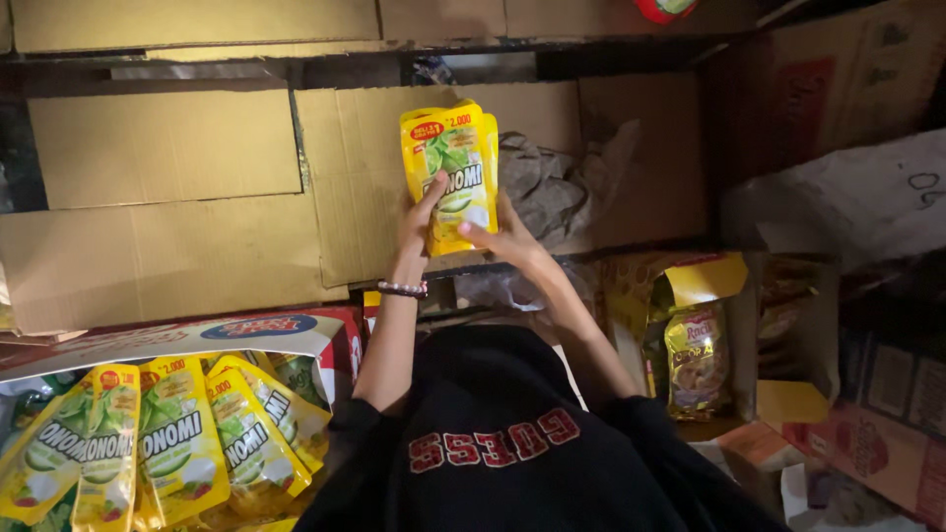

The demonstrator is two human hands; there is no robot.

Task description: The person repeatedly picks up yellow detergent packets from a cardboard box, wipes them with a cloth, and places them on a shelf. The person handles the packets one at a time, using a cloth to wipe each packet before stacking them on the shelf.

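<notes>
Closest to us, our black sweatshirt [512,443] fills the bottom of the view. Down at eight o'clock sits the open carton [296,330], packed with yellow pouches [177,443]. Moving right, our left hand [419,222] and right hand [498,236] both clasp one yellow pouch [451,172], fingers wrapped on its lower edges. It stands upright at twelve o'clock from the grip, long axis running straight away from us, over the flat cardboard [365,207]. At three o'clock, a box of gold sachets [695,360].
</notes>
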